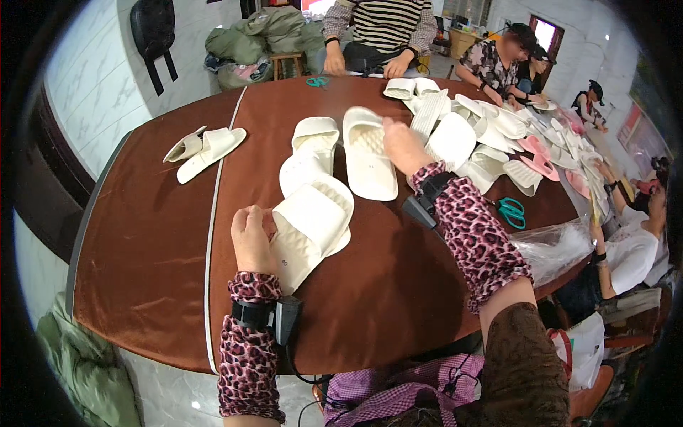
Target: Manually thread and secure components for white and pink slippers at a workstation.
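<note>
My left hand (252, 240) is closed on the side of a cream-white slipper (307, 215), tilted with its toe end up and away from me. Other cream slippers lie partly beneath it, and one more slipper (315, 135) points away just beyond. My right hand (407, 147) grips the right edge of another cream slipper (370, 158), held beside that group with its footbed showing. The fingertips of both hands are partly hidden behind the slippers.
A pair of cream slippers (211, 151) lies at the left of the brown table (156, 285). At right are a large slipper pile (491, 132), pink slippers (538, 158), teal scissors (511, 212) and clear plastic (555, 249). Several people sit around; smaller teal scissors (317, 82) lie at the far edge.
</note>
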`<control>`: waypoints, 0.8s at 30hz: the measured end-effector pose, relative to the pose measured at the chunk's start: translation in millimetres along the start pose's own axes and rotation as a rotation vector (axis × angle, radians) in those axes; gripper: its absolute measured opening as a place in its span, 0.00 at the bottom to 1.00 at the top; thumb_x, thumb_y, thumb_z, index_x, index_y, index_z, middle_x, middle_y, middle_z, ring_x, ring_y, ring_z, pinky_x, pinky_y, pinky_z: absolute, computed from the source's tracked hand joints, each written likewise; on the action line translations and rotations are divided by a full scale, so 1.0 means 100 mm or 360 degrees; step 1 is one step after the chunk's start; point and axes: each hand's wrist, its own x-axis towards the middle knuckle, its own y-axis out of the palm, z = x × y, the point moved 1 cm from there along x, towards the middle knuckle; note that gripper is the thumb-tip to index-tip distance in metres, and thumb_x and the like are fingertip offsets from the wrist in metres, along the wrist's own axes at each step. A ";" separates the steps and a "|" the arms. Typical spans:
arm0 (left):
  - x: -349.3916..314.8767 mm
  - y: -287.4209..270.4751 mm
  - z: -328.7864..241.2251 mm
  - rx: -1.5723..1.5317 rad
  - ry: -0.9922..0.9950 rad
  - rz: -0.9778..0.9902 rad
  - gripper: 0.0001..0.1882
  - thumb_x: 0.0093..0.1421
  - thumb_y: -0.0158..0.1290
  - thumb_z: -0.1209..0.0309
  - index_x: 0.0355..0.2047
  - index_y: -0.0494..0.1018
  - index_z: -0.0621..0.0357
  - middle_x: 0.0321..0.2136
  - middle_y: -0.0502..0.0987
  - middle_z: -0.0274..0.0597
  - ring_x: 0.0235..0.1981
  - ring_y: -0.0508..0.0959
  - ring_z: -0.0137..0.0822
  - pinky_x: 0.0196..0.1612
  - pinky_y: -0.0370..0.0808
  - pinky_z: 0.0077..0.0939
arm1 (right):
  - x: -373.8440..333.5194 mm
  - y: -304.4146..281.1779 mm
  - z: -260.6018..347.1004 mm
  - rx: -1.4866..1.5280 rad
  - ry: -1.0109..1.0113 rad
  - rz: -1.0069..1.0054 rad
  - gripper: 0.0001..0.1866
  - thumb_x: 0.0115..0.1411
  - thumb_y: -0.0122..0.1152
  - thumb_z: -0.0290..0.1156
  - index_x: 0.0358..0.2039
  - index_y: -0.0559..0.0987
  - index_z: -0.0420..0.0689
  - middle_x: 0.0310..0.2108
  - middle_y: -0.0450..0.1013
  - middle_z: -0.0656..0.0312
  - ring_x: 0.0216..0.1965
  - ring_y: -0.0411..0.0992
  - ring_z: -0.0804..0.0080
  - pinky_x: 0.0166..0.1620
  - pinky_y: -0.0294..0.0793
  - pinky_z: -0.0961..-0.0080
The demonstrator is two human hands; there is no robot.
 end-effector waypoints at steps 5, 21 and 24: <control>0.04 -0.03 0.04 -0.0091 -0.0013 0.0065 0.10 0.63 0.43 0.66 0.34 0.67 0.61 0.30 0.75 0.41 0.29 0.74 0.29 0.32 0.72 0.22 | -0.03 -0.57 -0.18 0.0019 -0.0194 -0.0289 0.17 0.56 0.41 0.21 0.46 0.69 0.38 0.33 0.71 0.41 0.36 0.72 0.44 0.39 0.72 0.56; 0.14 -0.08 0.14 -0.0188 -0.0131 0.0246 0.09 0.63 0.43 0.68 0.33 0.67 0.63 0.27 0.73 0.42 0.25 0.74 0.31 0.28 0.71 0.24 | -0.98 -1.90 -0.84 0.0118 -0.0465 -0.0776 0.15 0.55 0.45 0.18 0.44 0.70 0.38 0.37 0.72 0.46 0.38 0.72 0.48 0.38 0.74 0.63; 0.12 -0.08 0.18 -0.0189 -0.0130 0.0341 0.09 0.63 0.42 0.68 0.33 0.67 0.62 0.30 0.75 0.44 0.29 0.77 0.35 0.32 0.73 0.27 | -1.11 -2.01 -0.94 0.0163 -0.0380 -0.0765 0.16 0.55 0.45 0.18 0.44 0.70 0.37 0.37 0.73 0.45 0.37 0.72 0.49 0.39 0.74 0.64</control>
